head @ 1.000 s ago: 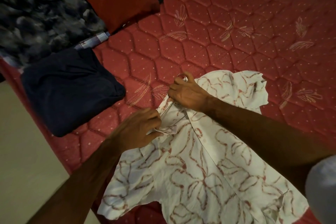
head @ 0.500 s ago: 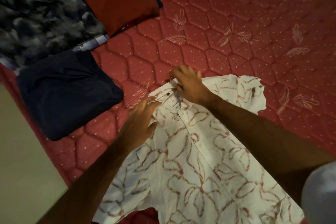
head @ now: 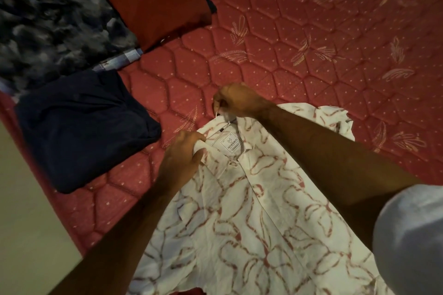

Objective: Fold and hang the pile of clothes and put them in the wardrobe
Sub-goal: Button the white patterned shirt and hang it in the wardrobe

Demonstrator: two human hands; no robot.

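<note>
**Shirt and hanger on the red bed**

While the white shirt with red-brown swirly lines (head: 251, 211) lay flat on the red quilted mattress (head: 311, 43), both hands worked at its collar. The right hand (head: 236, 102) was curled around the hook of a thin metal wire hanger (head: 221, 128), just above the neck of the shirt. The wire ran down inside the collar, next to a white label. The left hand (head: 182, 158) pinched the left side of the collar between thumb and fingers. A folded dark navy cloth (head: 81, 127) lay on the mattress to the left. Past it sat a folded dark red cloth (head: 155, 5) and a fuzzy grey and black blanket (head: 55, 29).
</note>
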